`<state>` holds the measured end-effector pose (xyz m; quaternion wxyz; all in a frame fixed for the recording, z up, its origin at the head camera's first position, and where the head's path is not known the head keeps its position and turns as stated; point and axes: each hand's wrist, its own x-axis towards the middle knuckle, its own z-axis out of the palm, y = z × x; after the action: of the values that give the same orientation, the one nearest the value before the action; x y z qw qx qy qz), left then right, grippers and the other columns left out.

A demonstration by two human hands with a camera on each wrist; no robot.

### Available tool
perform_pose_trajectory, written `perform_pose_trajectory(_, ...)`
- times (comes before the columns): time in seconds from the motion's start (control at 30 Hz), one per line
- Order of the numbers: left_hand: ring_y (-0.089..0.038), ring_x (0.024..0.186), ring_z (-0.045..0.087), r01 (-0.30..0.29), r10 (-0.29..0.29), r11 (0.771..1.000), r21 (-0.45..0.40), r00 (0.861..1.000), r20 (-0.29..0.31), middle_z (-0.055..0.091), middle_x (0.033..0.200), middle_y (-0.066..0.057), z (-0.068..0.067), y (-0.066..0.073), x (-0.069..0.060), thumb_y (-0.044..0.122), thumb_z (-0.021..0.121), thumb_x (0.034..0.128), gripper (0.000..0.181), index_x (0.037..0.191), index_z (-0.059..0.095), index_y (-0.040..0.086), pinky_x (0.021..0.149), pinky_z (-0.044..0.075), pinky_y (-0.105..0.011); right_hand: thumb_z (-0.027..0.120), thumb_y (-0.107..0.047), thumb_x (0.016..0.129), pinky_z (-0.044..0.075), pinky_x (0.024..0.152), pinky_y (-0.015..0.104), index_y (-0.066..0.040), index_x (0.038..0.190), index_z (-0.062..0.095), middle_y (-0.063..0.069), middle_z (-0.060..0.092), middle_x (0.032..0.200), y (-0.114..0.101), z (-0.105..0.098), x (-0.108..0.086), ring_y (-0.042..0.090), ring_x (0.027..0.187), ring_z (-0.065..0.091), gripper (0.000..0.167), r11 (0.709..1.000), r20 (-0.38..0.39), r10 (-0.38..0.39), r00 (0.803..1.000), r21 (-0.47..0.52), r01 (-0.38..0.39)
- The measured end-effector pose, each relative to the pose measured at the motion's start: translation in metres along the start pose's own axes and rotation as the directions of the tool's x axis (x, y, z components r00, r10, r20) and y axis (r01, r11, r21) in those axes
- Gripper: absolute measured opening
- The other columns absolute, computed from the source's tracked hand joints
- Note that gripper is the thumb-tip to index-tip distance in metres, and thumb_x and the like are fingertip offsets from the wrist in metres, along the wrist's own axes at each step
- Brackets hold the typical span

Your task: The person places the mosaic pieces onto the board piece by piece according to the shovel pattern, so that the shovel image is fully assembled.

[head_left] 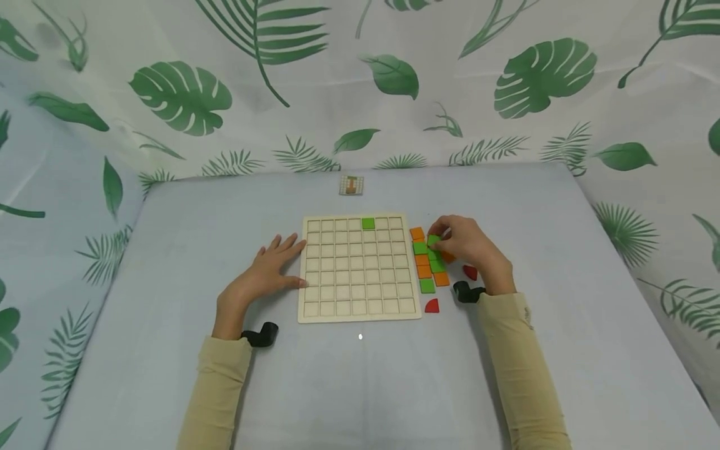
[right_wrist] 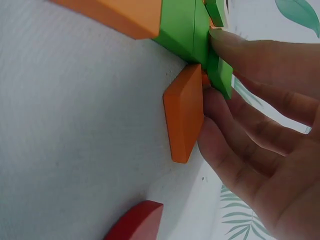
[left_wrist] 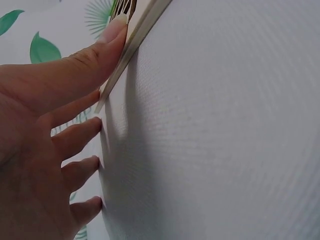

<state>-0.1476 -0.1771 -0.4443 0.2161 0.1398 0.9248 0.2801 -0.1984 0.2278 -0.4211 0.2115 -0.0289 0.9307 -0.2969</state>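
A wooden grid board (head_left: 360,269) lies on the table, with one green tile (head_left: 368,224) in a cell of its top row. My left hand (head_left: 269,270) has its fingers spread; thumb and fingertips touch the board's left edge, and the left wrist view shows the thumb on the rim (left_wrist: 145,30). At the right of the board my right hand (head_left: 465,240) pinches a green tile (right_wrist: 220,75) between thumb and fingers, above a cluster of green and orange tiles. An orange tile (right_wrist: 185,115) stands beside its fingertips in the right wrist view.
Two red quarter-round pieces, one (head_left: 432,306) near the board's lower right corner and one (head_left: 470,272) by my right wrist, lie on the table. A small patterned card (head_left: 351,185) sits behind the board. Leaf-printed cloth (head_left: 394,119) hangs at the back.
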Motion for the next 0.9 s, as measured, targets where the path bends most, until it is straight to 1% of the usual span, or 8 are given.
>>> perform_pose_trajectory(0.13,-0.045,0.159,-0.001,-0.01,0.01,1.0,-0.005,1.0,-0.007,0.012,0.172,-0.018,-0.0016,0.0002,0.0004,0.031,0.077,0.0929,0.09,0.164,0.025,0.01,0.126,0.0,-0.065,0.067,-0.014,0.098,0.056,0.09,0.046,-0.001,0.122,0.063,0.022,0.064,0.122,0.0002,-0.0006,0.0014,0.036,0.105,0.06,0.027,0.999,-0.05,-0.032,0.998,-0.019,0.031)
perform_pose_trajectory(0.27,-0.046,0.158,0.0,-0.013,0.013,1.0,-0.01,1.0,-0.012,0.013,0.172,-0.019,-0.0017,-0.0002,-0.0002,0.029,0.077,0.0925,0.09,0.163,0.027,0.008,0.126,0.0,-0.066,0.067,-0.013,0.099,0.056,0.087,0.046,0.001,0.119,0.064,0.023,0.065,0.118,0.0011,-0.0001,0.0024,0.037,0.103,0.061,0.025,0.998,-0.093,-0.068,0.993,-0.011,0.068)
perform_pose_trajectory(0.4,-0.046,0.158,-0.001,-0.01,0.01,1.0,-0.004,1.0,-0.008,0.013,0.172,-0.018,-0.0004,-0.002,-0.0004,0.029,0.077,0.0925,0.09,0.163,0.026,0.008,0.126,-0.001,-0.066,0.065,-0.012,0.1,0.057,0.082,0.044,0.002,0.118,0.065,0.023,0.066,0.115,0.0018,0.0006,0.0027,0.036,0.1,0.063,0.023,0.997,-0.122,-0.083,0.989,-0.007,0.083)
perform_pose_trajectory(0.5,-0.047,0.158,0.0,-0.015,0.015,1.0,0.004,1.0,-0.017,0.013,0.172,-0.018,0.0,-0.0013,-0.0004,0.029,0.077,0.0928,0.089,0.163,0.027,0.008,0.126,0.0,-0.067,0.063,-0.011,0.101,0.058,0.078,0.042,0.0,0.12,0.066,0.023,0.066,0.116,0.0024,-0.0001,0.0019,0.035,0.097,0.065,0.022,0.996,-0.141,-0.084,0.986,-0.003,0.085)
perform_pose_trajectory(0.6,-0.047,0.158,0.001,-0.02,0.02,1.0,0.005,0.999,-0.024,0.014,0.172,-0.018,-0.0004,-0.0001,-0.0004,0.029,0.077,0.0931,0.088,0.163,0.027,0.008,0.126,0.0,-0.066,0.061,-0.01,0.102,0.059,0.076,0.041,-0.003,0.123,0.067,0.023,0.065,0.119,0.0028,-0.001,0.0015,0.035,0.096,0.066,0.023,0.996,-0.152,-0.091,0.984,0.001,0.092)
perform_pose_trajectory(0.7,-0.047,0.158,0.001,-0.023,0.023,1.0,0.003,0.999,-0.026,0.014,0.171,-0.019,-0.0008,0.0011,-0.0008,0.028,0.077,0.0932,0.088,0.163,0.027,0.007,0.126,0.0,-0.067,0.059,-0.009,0.103,0.06,0.078,0.042,-0.005,0.125,0.068,0.023,0.066,0.122,0.0023,-0.0011,0.0009,0.034,0.097,0.066,0.025,0.995,-0.151,-0.099,0.984,0.013,0.102)
perform_pose_trajectory(0.9,-0.047,0.158,0.0,-0.009,0.009,1.0,0.003,1.0,-0.012,0.013,0.172,-0.019,-0.0019,0.003,-0.0024,0.028,0.076,0.0935,0.088,0.163,0.026,0.007,0.126,-0.001,-0.066,0.058,-0.008,0.103,0.06,0.079,0.041,-0.004,0.126,0.069,0.022,0.067,0.121,-0.0012,-0.001,-0.0009,0.034,0.099,0.066,0.026,0.993,-0.153,-0.101,0.983,0.041,0.108)
